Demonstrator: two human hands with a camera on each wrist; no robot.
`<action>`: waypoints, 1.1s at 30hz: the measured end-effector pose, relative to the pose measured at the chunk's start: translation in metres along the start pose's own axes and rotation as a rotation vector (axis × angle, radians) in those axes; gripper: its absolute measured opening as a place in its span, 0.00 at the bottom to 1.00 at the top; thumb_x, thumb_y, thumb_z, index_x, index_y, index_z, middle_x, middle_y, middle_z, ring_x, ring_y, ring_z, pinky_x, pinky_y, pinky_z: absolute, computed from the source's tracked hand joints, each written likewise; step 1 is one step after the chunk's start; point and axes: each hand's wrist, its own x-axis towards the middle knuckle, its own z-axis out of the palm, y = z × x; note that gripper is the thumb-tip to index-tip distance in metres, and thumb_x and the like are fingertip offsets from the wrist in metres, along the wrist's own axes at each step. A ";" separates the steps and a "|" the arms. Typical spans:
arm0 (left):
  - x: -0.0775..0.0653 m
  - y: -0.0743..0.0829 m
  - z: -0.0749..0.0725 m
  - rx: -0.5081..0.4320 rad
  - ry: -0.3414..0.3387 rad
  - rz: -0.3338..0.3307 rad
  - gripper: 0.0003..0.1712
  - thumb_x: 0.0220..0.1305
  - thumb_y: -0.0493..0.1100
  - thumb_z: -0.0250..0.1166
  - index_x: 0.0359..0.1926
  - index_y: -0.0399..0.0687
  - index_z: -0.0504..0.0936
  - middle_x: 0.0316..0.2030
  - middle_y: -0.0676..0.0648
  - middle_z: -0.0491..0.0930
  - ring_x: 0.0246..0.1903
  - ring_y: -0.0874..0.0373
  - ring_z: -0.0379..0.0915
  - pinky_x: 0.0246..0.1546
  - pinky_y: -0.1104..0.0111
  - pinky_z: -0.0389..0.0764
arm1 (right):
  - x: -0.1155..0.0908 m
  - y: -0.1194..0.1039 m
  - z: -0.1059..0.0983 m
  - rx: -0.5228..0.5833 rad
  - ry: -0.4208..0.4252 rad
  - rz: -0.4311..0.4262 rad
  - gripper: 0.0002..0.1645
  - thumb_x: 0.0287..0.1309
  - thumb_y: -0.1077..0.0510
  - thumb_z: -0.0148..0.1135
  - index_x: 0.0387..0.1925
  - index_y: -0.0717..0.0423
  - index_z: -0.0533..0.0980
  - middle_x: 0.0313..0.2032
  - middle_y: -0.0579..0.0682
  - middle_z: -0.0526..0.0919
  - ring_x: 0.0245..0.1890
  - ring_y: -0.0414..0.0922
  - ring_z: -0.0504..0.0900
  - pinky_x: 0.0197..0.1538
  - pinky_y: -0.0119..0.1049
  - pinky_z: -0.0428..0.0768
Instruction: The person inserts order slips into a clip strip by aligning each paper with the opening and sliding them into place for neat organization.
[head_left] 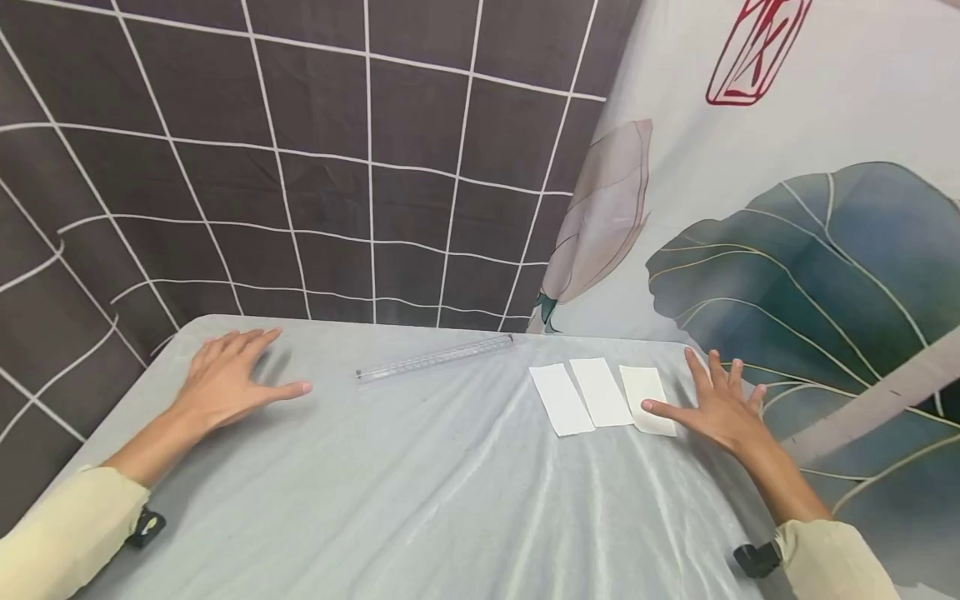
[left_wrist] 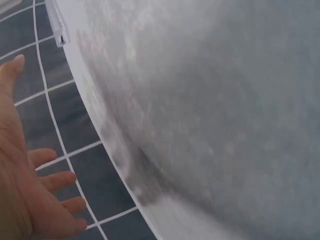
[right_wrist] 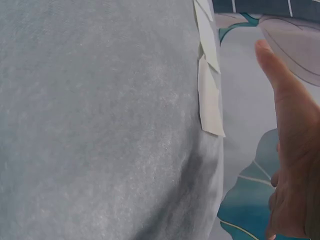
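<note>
My left hand (head_left: 228, 379) hovers over the far left part of the table with fingers spread and nothing in it. In the left wrist view, the left hand (left_wrist: 30, 185) shows its fingers extended. At the right, my right hand (head_left: 723, 408) is also spread and holds nothing, its thumb tip overlapping the edge of a cream paper slip (head_left: 647, 396) in the head view. Two white paper slips (head_left: 562, 400) (head_left: 602, 392) lie to the left of that one. A clear plastic tube (head_left: 435, 358) with a spiral pattern inside lies near the back edge, between the hands.
A pale grey cloth with creases covers the table (head_left: 420, 492). Behind it hangs a dark curtain (head_left: 315, 192) with a white grid. A white cloth with a large blue-green leaf (head_left: 840, 250) hangs along the right side.
</note>
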 end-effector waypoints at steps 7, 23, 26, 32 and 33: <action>0.003 0.010 0.007 -0.072 -0.023 -0.015 0.73 0.60 0.78 0.76 0.90 0.41 0.56 0.81 0.21 0.63 0.75 0.15 0.60 0.73 0.22 0.59 | 0.003 -0.005 0.001 -0.004 -0.030 -0.007 0.85 0.59 0.14 0.66 0.92 0.56 0.33 0.87 0.80 0.32 0.84 0.89 0.30 0.71 0.96 0.30; 0.020 0.046 0.026 -0.136 -0.061 0.054 0.63 0.60 0.72 0.79 0.82 0.36 0.70 0.77 0.24 0.72 0.74 0.20 0.68 0.74 0.26 0.69 | 0.003 -0.013 0.007 -0.010 -0.081 -0.013 0.82 0.60 0.17 0.69 0.89 0.69 0.47 0.84 0.85 0.49 0.83 0.90 0.44 0.78 0.90 0.39; 0.021 0.051 0.030 -0.154 -0.070 0.061 0.62 0.60 0.72 0.79 0.81 0.36 0.71 0.76 0.24 0.73 0.75 0.21 0.68 0.75 0.28 0.71 | 0.002 -0.016 0.006 -0.029 -0.075 -0.022 0.80 0.60 0.18 0.69 0.87 0.72 0.52 0.83 0.84 0.53 0.83 0.88 0.49 0.79 0.88 0.48; 0.023 0.057 0.038 -0.177 -0.039 0.119 0.55 0.59 0.67 0.81 0.74 0.34 0.78 0.68 0.26 0.80 0.69 0.23 0.75 0.71 0.31 0.76 | 0.000 -0.019 0.007 -0.075 -0.051 -0.053 0.75 0.60 0.19 0.71 0.82 0.74 0.62 0.78 0.83 0.66 0.76 0.85 0.67 0.71 0.84 0.70; 0.024 0.056 0.041 -0.183 -0.028 0.130 0.54 0.58 0.66 0.81 0.73 0.34 0.79 0.66 0.26 0.82 0.68 0.23 0.76 0.70 0.31 0.77 | 0.000 -0.019 0.007 -0.077 -0.052 -0.054 0.74 0.59 0.19 0.71 0.82 0.75 0.63 0.77 0.83 0.67 0.75 0.85 0.69 0.69 0.84 0.72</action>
